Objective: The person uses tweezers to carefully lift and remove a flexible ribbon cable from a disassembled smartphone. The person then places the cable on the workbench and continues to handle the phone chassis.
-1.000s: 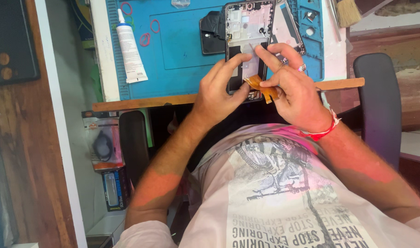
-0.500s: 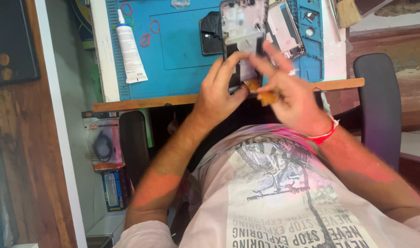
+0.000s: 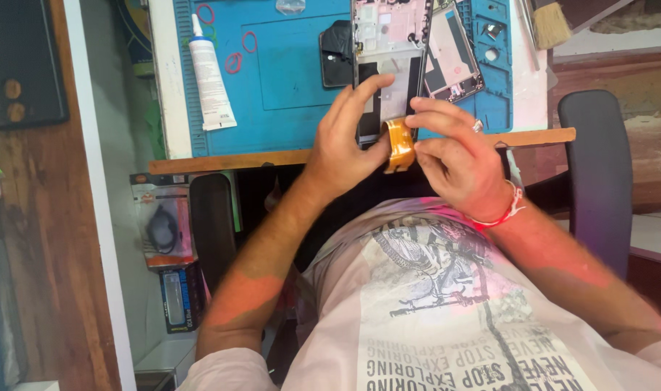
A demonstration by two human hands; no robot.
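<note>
1. Fingers of both hands close on the opened phone frame (image 3: 388,51), so it stays put while I look inside it.
2. I see my left hand (image 3: 345,141) with its pointer finger stretched up onto the frame and its thumb pressed by the orange ribbon cable (image 3: 399,145), which curls out of the frame's near end.
3. I see my right hand (image 3: 453,156) pinching the other side of that ribbon, fingers bent together, maybe to keep the thin strip from flopping.
4. I see the frame lying at the near edge of the blue work mat (image 3: 287,80), close to my body where both hands reach it easily.
5. I see a second phone part (image 3: 453,58) just beside the frame, and a black piece (image 3: 336,54) on its other side.
6. I see a white glue tube (image 3: 211,76) well apart on the mat, and a brush (image 3: 551,22) far off at the corner.
</note>
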